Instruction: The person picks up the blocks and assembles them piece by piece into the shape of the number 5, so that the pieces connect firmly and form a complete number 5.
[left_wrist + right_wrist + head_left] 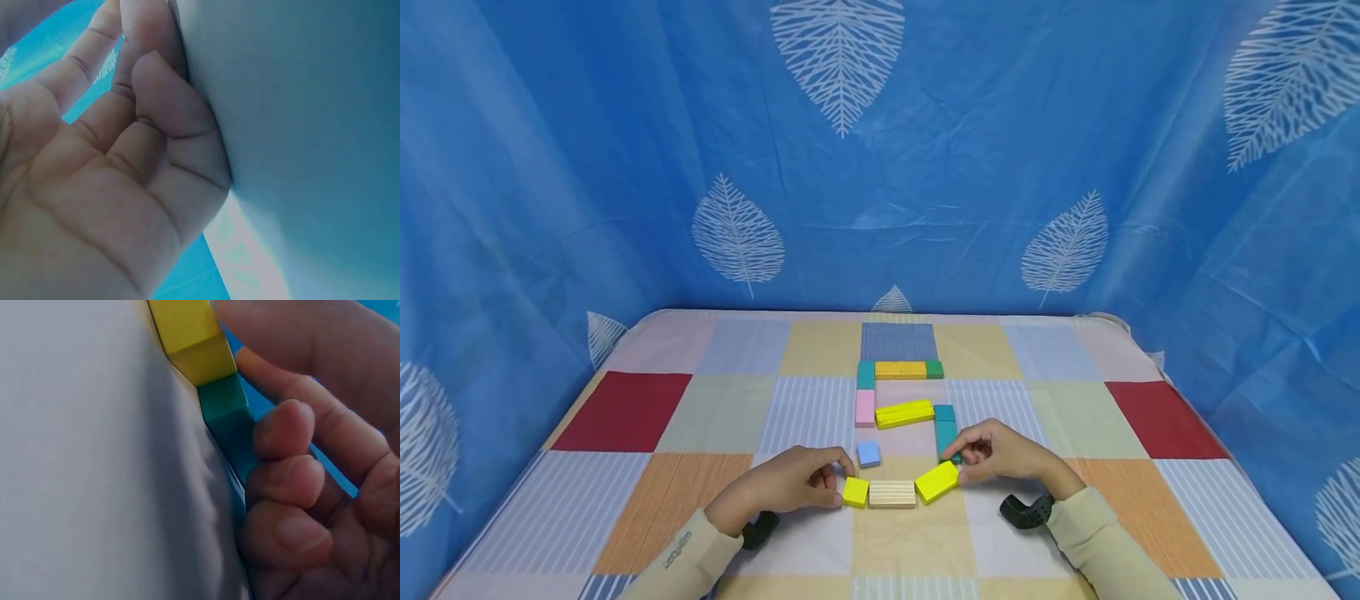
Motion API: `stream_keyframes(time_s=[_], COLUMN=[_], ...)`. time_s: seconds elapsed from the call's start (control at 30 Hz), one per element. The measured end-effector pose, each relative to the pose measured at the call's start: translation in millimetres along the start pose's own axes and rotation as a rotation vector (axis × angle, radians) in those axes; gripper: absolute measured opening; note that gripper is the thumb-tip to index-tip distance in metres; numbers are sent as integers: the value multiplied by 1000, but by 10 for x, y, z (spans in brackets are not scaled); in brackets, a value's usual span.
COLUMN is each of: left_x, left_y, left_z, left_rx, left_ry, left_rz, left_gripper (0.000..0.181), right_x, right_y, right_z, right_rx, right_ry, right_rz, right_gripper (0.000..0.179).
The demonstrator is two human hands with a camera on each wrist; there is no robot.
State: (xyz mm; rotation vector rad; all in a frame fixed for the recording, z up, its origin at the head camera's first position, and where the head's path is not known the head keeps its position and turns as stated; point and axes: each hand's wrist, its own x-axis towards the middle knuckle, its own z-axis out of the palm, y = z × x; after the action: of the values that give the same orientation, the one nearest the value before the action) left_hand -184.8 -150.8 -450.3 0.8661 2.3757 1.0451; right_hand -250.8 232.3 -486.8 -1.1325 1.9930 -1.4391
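Observation:
My left hand (801, 479) is at the left end of a near row of blocks, its thumb and index finger pinching a small yellow block (855, 492). Beside that block lies a striped wooden block (892, 494). At the row's right end, a longer yellow block (936, 482) sits at an angle, and my right hand (1003, 454) holds its outer end between thumb and index finger. In the right wrist view, the other fingers (286, 540) are curled next to a teal block (228, 412). The left wrist view shows the curled left hand (106, 175), but no block.
Behind the row are a small blue block (868, 454), teal blocks (946, 429), a yellow bar (904, 414), a pink block (865, 408) and an orange-yellow bar (901, 370) with a green block (934, 369) at its end. A patchwork cloth (715, 417) covers the table; blue curtains (925, 183) surround it.

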Motion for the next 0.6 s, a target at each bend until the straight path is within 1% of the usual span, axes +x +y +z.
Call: stream_keyframes(time_s=[0.17,0.33,0.43,0.53,0.6], left_x=[-1,13,54,126,178], left_y=[-26,-52,-47,-37,-32], left_z=[-14,-75,-119,-157,-177], left_rx=[-20,-22,-1,35,70], left_ry=[-14,-24,-11,5,15], left_rz=[-8,-8,-25,-38,-35], left_gripper=[26,29,32,35,38], right_x=[-3,-10,-18,-25,-23], right_y=[32,44,38,27,21], right_z=[-1,11,16,18,21], right_rx=[1,-7,-10,-10,-6], right_ry=[-10,-3,4,9,9], right_rz=[-18,-23,-14,1,9], right_gripper=[27,26,26,25,25])
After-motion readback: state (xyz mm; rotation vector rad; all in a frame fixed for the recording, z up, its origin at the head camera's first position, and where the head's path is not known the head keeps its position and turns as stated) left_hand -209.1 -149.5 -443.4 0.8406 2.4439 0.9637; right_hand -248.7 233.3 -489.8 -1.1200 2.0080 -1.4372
